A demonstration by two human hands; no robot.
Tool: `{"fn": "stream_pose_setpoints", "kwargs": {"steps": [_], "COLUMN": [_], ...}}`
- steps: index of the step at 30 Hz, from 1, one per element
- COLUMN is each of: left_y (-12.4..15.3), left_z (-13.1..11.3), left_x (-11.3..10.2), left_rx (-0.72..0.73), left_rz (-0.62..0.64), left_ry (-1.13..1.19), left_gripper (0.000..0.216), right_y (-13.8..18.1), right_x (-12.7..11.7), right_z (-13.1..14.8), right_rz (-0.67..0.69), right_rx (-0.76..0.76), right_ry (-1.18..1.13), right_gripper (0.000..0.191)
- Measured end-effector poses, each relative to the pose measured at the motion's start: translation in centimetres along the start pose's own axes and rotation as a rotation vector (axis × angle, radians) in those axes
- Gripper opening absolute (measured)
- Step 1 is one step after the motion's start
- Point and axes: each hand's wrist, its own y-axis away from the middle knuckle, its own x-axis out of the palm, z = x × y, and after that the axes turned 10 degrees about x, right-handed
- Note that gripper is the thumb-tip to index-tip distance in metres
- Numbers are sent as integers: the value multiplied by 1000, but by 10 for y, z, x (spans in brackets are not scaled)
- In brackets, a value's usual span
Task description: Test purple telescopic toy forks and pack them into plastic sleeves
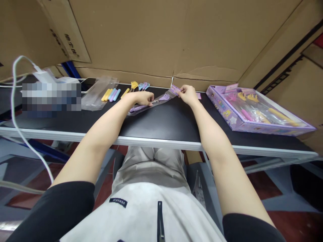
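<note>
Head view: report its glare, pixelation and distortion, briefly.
Head view: pale glints on the wrappers in the purple box, soft sheen on the clear bag at left; head view: a mosaic patch hides detail at left; head view: wide-angle stretch, black sleeves looming in the lower corners; head view: print on the purple card at the right hand too small to read.

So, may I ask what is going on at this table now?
The person's left hand holds a clear bag near its middle, with a purple claw-headed stick inside. The right hand pinches the purple card at the bag's upper end. Coloured sticks lie to the left; a purple box with bagged sticks is at the right.
</note>
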Motion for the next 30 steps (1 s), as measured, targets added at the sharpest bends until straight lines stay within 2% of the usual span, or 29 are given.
{"fn": "stream_pose_setpoints", "kwargs": {"steps": [4, 14, 20, 23, 26, 30], "left_y": [1, 5, 6, 7, 10, 11], "left_z": [-2, -7, -7, -9, -11, -10], "left_x": [-1, -5, -6, -8, -10, -12], "left_rx": [23, 33, 37, 38, 18, -54], "left_rz": [2, 36, 31, 41, 43, 64], "left_ry": [29, 54, 64, 55, 36, -3], "left_gripper": [56, 58, 59, 59, 57, 57], "right_y": [-1, -12, -15, -13, -12, -14], "right_x": [12, 25, 27, 23, 20, 17], "right_z": [0, -23, -23, -17, -11, -8], "right_rz": [5, -37, -60, -76, -86, -90], "right_rx": [-12, 0, 86, 139, 248, 354], "right_ry": [112, 233, 120, 52, -105, -398], "right_gripper": [19, 6, 9, 23, 32, 33]}}
